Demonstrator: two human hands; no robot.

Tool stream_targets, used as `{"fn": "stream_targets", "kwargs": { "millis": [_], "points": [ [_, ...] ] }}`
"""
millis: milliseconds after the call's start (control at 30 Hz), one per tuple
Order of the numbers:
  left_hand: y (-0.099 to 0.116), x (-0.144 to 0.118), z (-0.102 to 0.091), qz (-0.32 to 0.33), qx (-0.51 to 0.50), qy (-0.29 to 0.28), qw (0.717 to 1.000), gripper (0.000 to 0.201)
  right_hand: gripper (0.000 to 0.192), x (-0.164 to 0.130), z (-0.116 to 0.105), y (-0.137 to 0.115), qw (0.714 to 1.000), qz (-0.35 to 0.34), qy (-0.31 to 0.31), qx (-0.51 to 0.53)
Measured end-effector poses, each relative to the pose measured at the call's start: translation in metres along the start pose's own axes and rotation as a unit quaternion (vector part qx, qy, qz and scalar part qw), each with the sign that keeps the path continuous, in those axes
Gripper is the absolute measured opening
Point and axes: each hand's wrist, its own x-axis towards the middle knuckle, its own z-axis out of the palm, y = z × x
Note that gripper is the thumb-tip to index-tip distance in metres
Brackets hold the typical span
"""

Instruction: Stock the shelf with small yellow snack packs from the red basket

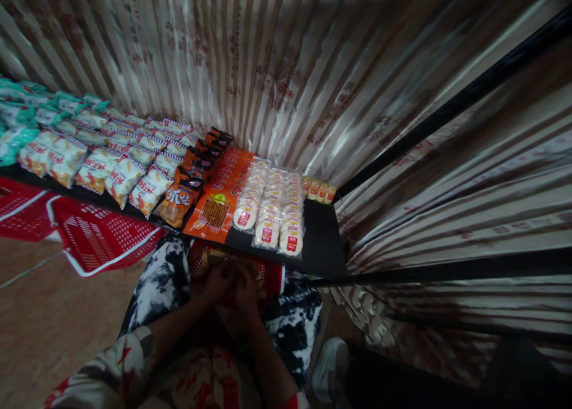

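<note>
Both hands low over lap, below black shelf edge [322, 260]. Left hand [218, 281] and right hand [247, 290] pressed together on dim red-orange snack packet [268, 278]; grip itself too dark to tell. Step, likely: handling packet beside shelf. Next move needs lift clear of edge. Orange flat pack [217, 209] print unreadable; brown bag [179, 197] shows white Chinese characters.

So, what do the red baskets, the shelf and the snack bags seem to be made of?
Red baskets: probably moulded plastic, given the grid of holes. Shelf: dark, smooth and matte; maybe painted metal or board, hard to tell. Snack bags: thin plastic film, glossy and crinkled.
</note>
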Motion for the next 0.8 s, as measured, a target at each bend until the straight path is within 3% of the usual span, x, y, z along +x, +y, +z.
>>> {"fn": "stream_targets", "kwargs": {
  "millis": [233,467,633,800],
  "points": [
    [0.015,-0.008,-0.007,-0.040,-0.049,-0.057,0.996,0.043,0.040,-0.008,-0.022,-0.016,0.994,-0.101,0.051,-0.012],
    [0.028,-0.012,-0.010,-0.108,-0.056,-0.072,0.990,0.038,0.041,-0.007,-0.040,-0.016,0.986,-0.148,0.061,-0.038],
    [0.037,-0.016,-0.021,-0.067,-0.013,-0.082,0.994,0.031,0.038,-0.008,-0.057,-0.020,0.978,-0.195,0.066,-0.032],
    [0.034,-0.015,-0.027,-0.020,-0.036,-0.093,0.995,0.040,0.032,-0.008,-0.069,-0.028,0.972,-0.228,0.055,-0.028]
  ]
}}
